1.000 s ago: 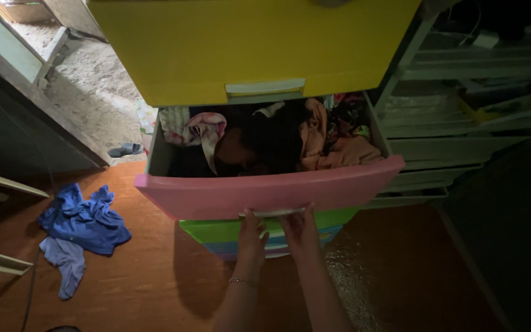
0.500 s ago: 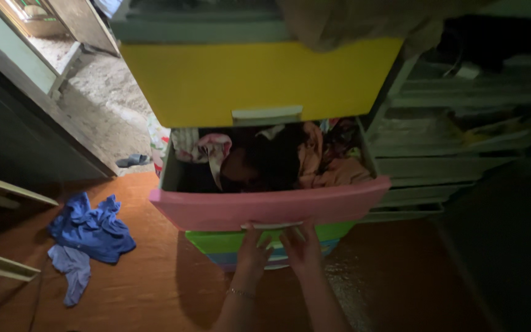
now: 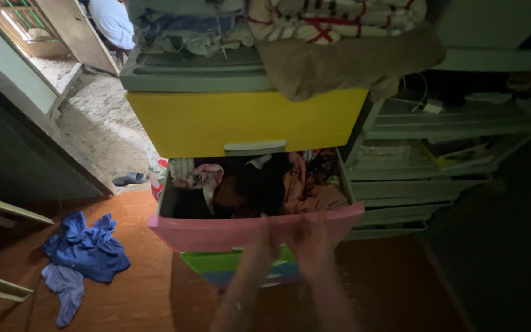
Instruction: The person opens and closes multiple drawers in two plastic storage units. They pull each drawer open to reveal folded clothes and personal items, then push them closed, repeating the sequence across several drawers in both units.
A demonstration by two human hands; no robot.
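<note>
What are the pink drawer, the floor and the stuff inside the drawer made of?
Pink drawer: looks like moulded plastic, smooth and matte, with an even flat colour and rounded rim. Both hands, left hand and right hand, are blurred at its front.
Floor: orange-brown with a slight sheen and faint grain lines, possibly vinyl sheet or wood; cannot tell.
Contents: soft fabric, crumpled and folded clothes.

No packages, labels, signs or screens can be made out here. The dim shelves at the right are too dark to tell.
</note>
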